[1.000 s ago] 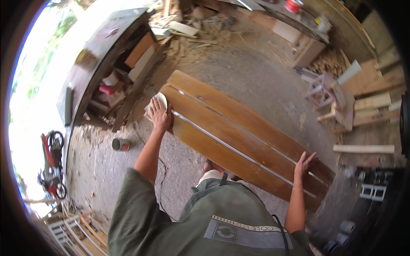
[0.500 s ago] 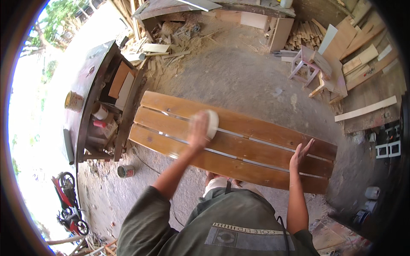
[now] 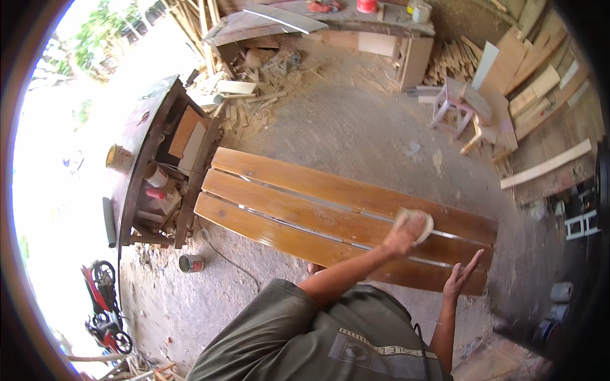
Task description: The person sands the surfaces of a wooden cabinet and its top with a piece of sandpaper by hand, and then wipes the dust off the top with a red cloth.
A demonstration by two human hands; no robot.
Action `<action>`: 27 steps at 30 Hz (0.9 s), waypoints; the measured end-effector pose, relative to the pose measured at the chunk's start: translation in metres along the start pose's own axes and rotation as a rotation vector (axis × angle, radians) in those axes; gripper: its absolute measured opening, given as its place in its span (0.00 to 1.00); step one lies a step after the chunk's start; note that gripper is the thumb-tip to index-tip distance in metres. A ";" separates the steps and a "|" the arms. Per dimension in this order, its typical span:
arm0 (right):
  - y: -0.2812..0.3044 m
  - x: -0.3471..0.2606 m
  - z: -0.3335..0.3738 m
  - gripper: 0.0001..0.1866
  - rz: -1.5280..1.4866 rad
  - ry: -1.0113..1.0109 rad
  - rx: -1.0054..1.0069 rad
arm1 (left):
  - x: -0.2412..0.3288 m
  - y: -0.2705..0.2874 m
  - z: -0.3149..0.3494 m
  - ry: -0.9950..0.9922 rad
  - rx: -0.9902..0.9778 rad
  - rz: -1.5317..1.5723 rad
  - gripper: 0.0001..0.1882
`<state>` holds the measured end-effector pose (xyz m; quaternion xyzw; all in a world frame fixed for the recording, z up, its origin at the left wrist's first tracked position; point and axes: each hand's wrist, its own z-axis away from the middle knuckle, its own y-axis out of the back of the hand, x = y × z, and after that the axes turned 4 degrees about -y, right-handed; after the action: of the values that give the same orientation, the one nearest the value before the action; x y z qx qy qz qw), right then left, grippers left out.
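A varnished brown slatted wooden top point(image 3: 286, 202), made of three long planks with narrow gaps between them, lies slantwise in front of me. My left hand point(image 3: 401, 236) is closed on a pale cream, rounded pad point(image 3: 427, 230), pressed to the planks toward their right end. What the pad is made of is blurred. My right hand point(image 3: 462, 274) is over the near right corner of the top, fingers stretched out and holding nothing. I cannot tell whether it touches the wood.
A dark cabinet point(image 3: 143, 127) with cans stands at left, an open can point(image 3: 190, 263) on the floor beside a cable. Behind are a workbench point(image 3: 356, 25) and wood scraps; at right, a small stool point(image 3: 452, 108) and leaning boards point(image 3: 540, 89). A red motorcycle point(image 3: 98, 295) is at far left.
My left hand has swept the pad from the left-middle of the planks to the right. My right hand stays open near the right end, slightly lower in view. The view has shifted a little.
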<state>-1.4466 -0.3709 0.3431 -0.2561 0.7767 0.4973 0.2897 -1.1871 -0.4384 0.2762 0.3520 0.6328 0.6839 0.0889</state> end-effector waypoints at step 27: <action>-0.299 -0.258 -0.012 0.38 0.057 0.756 -0.618 | -0.231 0.125 0.260 1.017 0.605 -0.043 0.42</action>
<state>-1.0631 -0.4658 0.3428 -0.4713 0.6503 0.5845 -0.1157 -0.8218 -0.3832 0.2941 -0.0232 0.7700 0.5538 -0.3161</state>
